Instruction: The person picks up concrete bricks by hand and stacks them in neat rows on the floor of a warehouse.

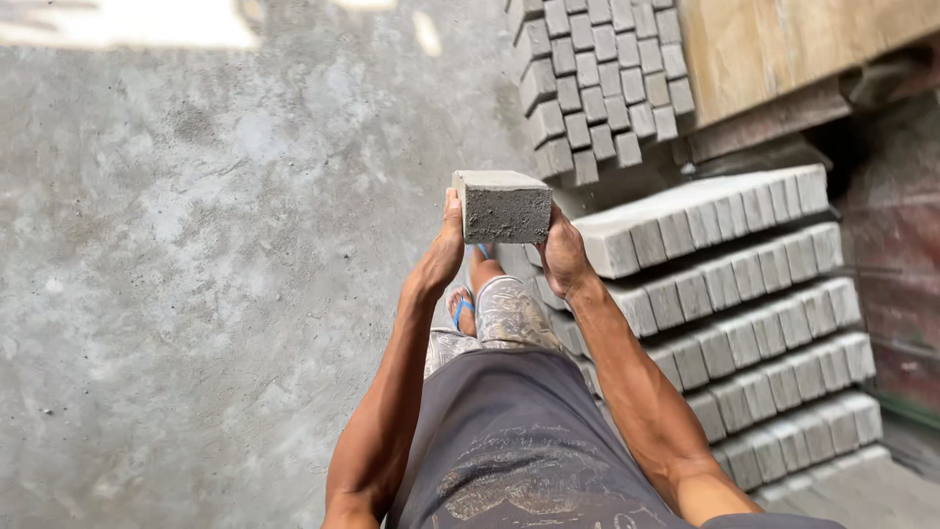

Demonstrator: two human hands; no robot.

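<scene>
Above concrete floor [196,294] | left hand [443,250], right hand [565,257]: fingers clamp grey block [502,208] | stacked block rows [744,294] just right

The left hand [443,253] and right hand [564,257] cover both ends of the grey rectangular concrete block [502,207], fingers out of sight behind it; stepped rows of grey concrete pavers [744,294] run behind the forearm; the blue-strapped sandal [462,310] only peeks out
</scene>
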